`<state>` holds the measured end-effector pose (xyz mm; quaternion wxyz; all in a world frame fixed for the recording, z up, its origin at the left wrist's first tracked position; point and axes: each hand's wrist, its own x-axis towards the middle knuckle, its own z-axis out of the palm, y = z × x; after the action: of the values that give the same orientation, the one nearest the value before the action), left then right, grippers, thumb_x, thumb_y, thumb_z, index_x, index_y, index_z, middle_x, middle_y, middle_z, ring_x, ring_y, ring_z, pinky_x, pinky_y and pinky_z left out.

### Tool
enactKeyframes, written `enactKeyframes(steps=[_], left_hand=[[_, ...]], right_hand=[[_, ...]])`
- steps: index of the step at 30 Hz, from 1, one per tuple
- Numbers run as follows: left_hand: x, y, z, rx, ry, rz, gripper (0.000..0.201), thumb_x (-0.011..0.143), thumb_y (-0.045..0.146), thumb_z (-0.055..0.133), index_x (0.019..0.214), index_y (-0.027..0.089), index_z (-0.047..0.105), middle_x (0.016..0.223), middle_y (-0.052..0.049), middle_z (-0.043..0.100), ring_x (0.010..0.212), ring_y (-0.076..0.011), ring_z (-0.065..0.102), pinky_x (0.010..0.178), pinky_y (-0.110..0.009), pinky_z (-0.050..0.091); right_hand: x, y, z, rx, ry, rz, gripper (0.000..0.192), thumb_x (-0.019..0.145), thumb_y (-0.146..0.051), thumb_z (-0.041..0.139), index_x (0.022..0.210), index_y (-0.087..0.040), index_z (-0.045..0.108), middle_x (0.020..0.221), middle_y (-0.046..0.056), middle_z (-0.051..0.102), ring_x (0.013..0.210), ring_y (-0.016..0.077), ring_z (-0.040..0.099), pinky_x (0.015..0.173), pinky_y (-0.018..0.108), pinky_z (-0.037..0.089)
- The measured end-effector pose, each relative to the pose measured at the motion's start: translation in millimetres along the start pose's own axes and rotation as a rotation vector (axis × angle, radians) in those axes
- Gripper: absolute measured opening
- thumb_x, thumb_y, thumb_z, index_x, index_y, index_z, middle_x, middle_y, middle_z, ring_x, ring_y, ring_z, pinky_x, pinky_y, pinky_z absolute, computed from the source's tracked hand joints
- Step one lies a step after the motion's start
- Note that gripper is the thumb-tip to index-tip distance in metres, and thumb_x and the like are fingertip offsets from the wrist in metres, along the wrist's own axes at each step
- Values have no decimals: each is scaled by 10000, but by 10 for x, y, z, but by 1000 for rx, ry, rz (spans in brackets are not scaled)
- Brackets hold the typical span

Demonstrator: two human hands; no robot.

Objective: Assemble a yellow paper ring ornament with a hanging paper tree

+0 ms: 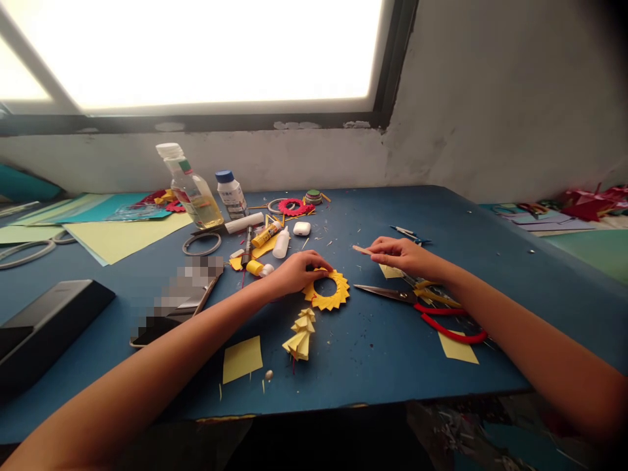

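Observation:
My left hand (297, 271) is closed on the upper left edge of a yellow folded-paper ring (338, 297) with a toothed rim. Just below the ring lies a pale yellow paper tree (300, 337) of stacked pleated cones, with a red thread at its base. Between the thumb and fingers of my right hand (405, 255) is a thin, pale flat stick (362, 250), its tip pointing left. Under my right wrist rest red-handled scissors (392, 294), blades toward the ring, and a yellow-handled tool (436, 292), partly hidden by my forearm.
Behind my left hand stand a clear bottle (196, 196), a blue-capped bottle (231, 195), a glue bottle (281, 243) and a white case (301, 228). A phone (203, 294) and a black box (53, 320) lie left. A yellow paper square (243, 360) is near the front edge.

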<state>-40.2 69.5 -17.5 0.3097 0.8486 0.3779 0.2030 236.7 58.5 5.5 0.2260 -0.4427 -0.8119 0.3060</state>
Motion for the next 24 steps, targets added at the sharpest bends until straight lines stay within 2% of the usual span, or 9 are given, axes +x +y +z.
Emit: enactKeyframes(steps=[2,5,8,10,12,14,16,19,24], left_hand=[[-1,-2,9,-3,-1,-4,263,839,354,567,979,198,724,1001,-55,625,869,-164,594,829,-268,440],[-9,19,12,3,-9,-14,272,839,365,561,984,195,717,1007,-54,630,867,-163,601,823,-267,449],[-24,87,-91,32,3,-5,323,857,409,523,1002,178,697,1019,-61,650,883,-170,603,798,-270,462],[-44,146,-264,70,57,20,345,869,418,499,1014,165,684,1030,-67,666,901,-172,603,789,-271,465],[-88,188,-508,108,183,30,339,857,407,514,1008,154,681,1022,-73,681,881,-166,608,768,-266,468],[-166,183,-769,134,296,-26,356,852,424,510,1007,152,680,992,-77,692,827,-160,613,720,-261,471],[-278,121,-984,163,338,-107,382,835,454,518,1015,156,677,973,-80,699,800,-164,617,696,-267,473],[-472,-54,-1142,268,271,-218,387,803,458,532,990,160,691,960,-84,705,824,-191,624,735,-296,480],[-649,-354,-1099,483,101,-217,372,790,404,492,993,171,700,1087,-99,665,956,-234,613,868,-338,465]], right_hand=[[1,-14,-26,31,23,32,500,830,-548,512,1158,-200,662,979,70,563,767,156,509,704,312,422],[26,50,18,-47,86,14,524,849,-547,465,1197,-198,642,915,65,552,754,169,508,727,333,425],[67,150,123,-138,89,-3,512,857,-512,448,1204,-188,639,899,75,562,802,200,552,779,354,437],[91,197,189,-178,95,0,500,855,-491,455,1208,-186,636,900,77,574,782,198,566,765,348,449],[108,226,233,-197,114,-1,470,857,-471,460,1184,-190,648,917,79,592,765,192,574,745,340,457],[120,246,257,-191,125,-9,422,859,-448,467,1122,-192,677,953,84,612,793,196,589,754,337,460],[127,263,267,-183,123,-21,386,856,-426,474,1062,-189,698,973,87,623,823,203,598,771,339,460],[133,278,274,-193,119,-34,371,855,-408,475,1050,-192,705,958,87,622,811,205,600,768,345,465],[134,269,283,-210,118,-45,353,863,-378,469,1057,-206,709,962,89,610,826,204,597,779,347,470]])
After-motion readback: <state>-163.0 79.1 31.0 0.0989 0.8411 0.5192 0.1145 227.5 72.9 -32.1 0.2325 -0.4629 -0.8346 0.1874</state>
